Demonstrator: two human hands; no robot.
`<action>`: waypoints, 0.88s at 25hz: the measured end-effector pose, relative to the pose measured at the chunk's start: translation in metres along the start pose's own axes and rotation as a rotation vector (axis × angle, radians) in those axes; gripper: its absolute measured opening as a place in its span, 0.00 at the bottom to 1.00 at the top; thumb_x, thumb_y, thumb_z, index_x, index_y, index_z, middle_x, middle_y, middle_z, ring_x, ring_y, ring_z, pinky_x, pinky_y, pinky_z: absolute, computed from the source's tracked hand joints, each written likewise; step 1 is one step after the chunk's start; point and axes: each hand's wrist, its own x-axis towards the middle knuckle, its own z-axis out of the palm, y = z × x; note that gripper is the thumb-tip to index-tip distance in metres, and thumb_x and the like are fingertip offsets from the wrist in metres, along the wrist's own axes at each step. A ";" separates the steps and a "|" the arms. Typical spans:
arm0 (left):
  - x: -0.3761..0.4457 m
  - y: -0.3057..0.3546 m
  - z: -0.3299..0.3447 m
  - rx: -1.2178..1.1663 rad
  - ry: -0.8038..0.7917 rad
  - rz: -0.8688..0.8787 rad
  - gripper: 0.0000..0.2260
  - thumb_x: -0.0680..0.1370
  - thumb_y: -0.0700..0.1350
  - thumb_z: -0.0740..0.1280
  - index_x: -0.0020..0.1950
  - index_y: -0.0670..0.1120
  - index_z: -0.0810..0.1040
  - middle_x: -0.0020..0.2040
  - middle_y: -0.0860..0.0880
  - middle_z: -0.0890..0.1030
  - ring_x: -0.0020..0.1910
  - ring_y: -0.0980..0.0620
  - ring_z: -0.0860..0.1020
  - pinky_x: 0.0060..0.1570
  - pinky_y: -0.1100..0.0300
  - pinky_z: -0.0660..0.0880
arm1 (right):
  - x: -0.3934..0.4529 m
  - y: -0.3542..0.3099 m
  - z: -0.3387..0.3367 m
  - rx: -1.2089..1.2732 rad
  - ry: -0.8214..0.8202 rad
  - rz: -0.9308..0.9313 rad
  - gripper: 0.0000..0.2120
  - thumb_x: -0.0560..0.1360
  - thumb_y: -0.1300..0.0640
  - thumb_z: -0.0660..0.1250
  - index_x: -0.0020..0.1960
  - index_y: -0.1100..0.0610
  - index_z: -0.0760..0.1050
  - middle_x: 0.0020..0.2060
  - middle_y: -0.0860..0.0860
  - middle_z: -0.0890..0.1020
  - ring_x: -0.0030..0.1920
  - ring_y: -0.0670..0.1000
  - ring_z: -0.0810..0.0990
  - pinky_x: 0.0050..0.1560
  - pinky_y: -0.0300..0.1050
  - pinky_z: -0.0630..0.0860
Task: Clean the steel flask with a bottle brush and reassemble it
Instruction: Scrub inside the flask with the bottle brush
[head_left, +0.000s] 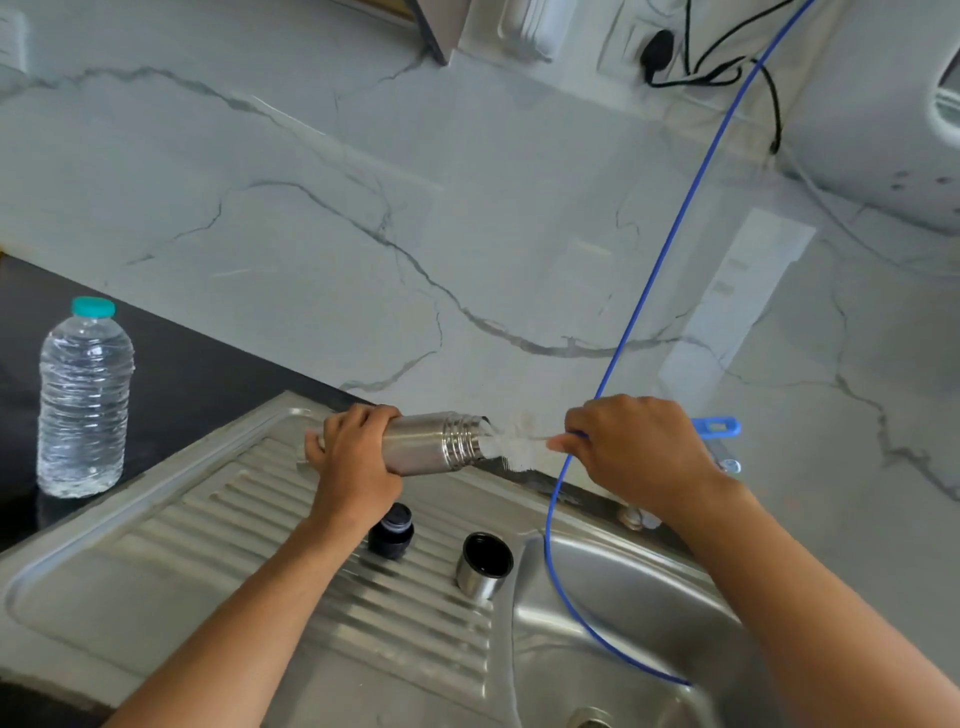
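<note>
My left hand (353, 457) grips the steel flask (434, 442) round its lower body and holds it sideways above the drainboard, mouth pointing right. My right hand (639, 452) grips the bottle brush, whose white bristles (511, 444) sit partly inside the flask's mouth; its blue handle end (719, 427) sticks out past my knuckles. The flask's black stopper (390, 531) and its steel cup lid (484, 565), open side up, stand on the drainboard below the flask.
The steel sink has a ribbed drainboard (218, 551) and a basin (639, 623) at lower right. A thin blue tube (649, 291) runs down the marble wall into the basin. A clear water bottle (83, 400) stands on the dark counter at left.
</note>
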 end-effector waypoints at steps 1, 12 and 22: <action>0.000 -0.001 0.000 -0.009 0.009 -0.016 0.33 0.64 0.30 0.71 0.65 0.53 0.77 0.59 0.53 0.75 0.63 0.48 0.69 0.67 0.40 0.62 | 0.004 0.007 -0.004 -0.026 0.019 -0.037 0.24 0.83 0.33 0.49 0.54 0.47 0.78 0.47 0.46 0.82 0.48 0.54 0.82 0.42 0.46 0.70; 0.001 -0.011 -0.003 -0.038 0.054 -0.152 0.30 0.67 0.30 0.71 0.66 0.51 0.76 0.60 0.50 0.75 0.66 0.44 0.67 0.73 0.38 0.50 | 0.020 0.074 0.028 0.159 0.208 -0.035 0.18 0.82 0.39 0.55 0.45 0.48 0.78 0.35 0.44 0.79 0.37 0.52 0.79 0.41 0.46 0.67; 0.004 -0.010 -0.001 0.039 0.057 -0.077 0.32 0.65 0.31 0.73 0.65 0.52 0.77 0.59 0.52 0.75 0.65 0.45 0.69 0.74 0.38 0.52 | 0.030 0.104 0.012 0.942 -0.737 0.290 0.22 0.83 0.44 0.61 0.34 0.54 0.72 0.26 0.48 0.65 0.27 0.47 0.57 0.30 0.39 0.58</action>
